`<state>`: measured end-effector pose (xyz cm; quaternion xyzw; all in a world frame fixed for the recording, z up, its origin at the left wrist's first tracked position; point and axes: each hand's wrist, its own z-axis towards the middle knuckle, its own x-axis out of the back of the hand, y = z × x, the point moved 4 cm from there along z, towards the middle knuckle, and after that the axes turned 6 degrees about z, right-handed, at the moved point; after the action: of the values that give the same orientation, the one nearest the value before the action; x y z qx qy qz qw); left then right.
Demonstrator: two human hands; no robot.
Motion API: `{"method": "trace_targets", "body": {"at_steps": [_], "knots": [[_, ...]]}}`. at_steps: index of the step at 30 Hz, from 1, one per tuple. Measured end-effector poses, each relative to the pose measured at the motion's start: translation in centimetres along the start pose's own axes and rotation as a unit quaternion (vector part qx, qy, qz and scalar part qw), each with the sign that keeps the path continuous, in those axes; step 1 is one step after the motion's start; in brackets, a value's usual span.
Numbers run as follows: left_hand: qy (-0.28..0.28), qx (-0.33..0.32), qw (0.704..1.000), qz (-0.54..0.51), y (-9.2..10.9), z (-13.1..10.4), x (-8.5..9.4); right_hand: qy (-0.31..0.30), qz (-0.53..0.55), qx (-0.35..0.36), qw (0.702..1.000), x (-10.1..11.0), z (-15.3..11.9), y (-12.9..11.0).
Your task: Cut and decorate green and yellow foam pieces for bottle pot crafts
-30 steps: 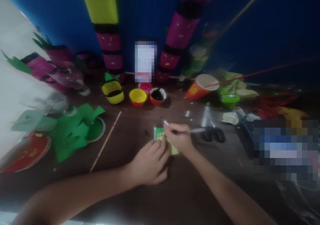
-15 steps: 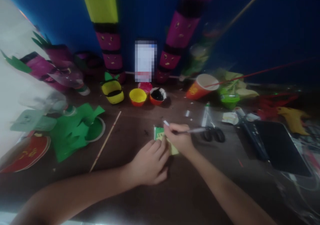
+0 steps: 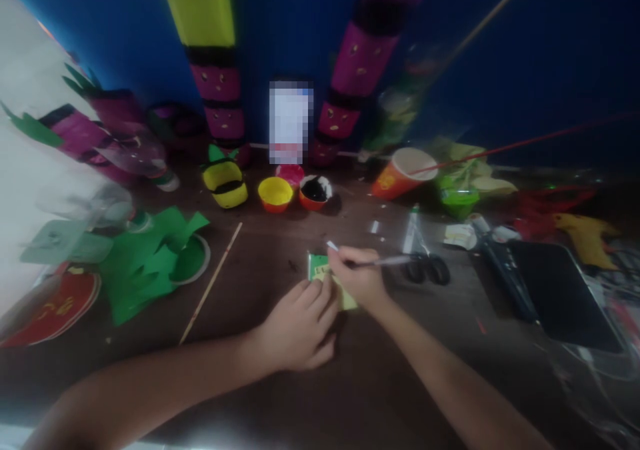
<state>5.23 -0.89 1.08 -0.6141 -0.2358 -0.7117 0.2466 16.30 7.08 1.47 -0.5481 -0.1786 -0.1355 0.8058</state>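
Observation:
My left hand (image 3: 303, 327) rests at the middle of the dark table, fingers bent and held together, pinning a small yellow-green card piece (image 3: 347, 298). A darker green strip (image 3: 319, 260) shows along the card's far edge, with small dark marks below it. My right hand (image 3: 361, 277) is closed in a pinch around a slim, grey, pen-like tool (image 3: 393, 261), whose shaft points right. Just past its fingertips a small white tip (image 3: 331, 245) sticks out. Whether that tip belongs to the tool, I cannot tell. Part of the card is hidden under both hands.
Scissors (image 3: 427, 268) lie right of my right hand. Paint cups, yellow (image 3: 275, 193) and black (image 3: 315, 191), stand behind. A thin stick (image 3: 213, 280) and green paper (image 3: 135, 270) are left. A red cup (image 3: 395, 177) leans at back; a tablet (image 3: 565, 297) lies right.

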Motion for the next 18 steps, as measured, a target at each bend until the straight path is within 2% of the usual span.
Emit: {"method": "trace_targets", "body": {"at_steps": [18], "knots": [[0.000,-0.003,1.000,0.006,0.02,0.04,0.16,0.014,-0.016,0.012,1.000,0.01,-0.03,-0.09]]}}
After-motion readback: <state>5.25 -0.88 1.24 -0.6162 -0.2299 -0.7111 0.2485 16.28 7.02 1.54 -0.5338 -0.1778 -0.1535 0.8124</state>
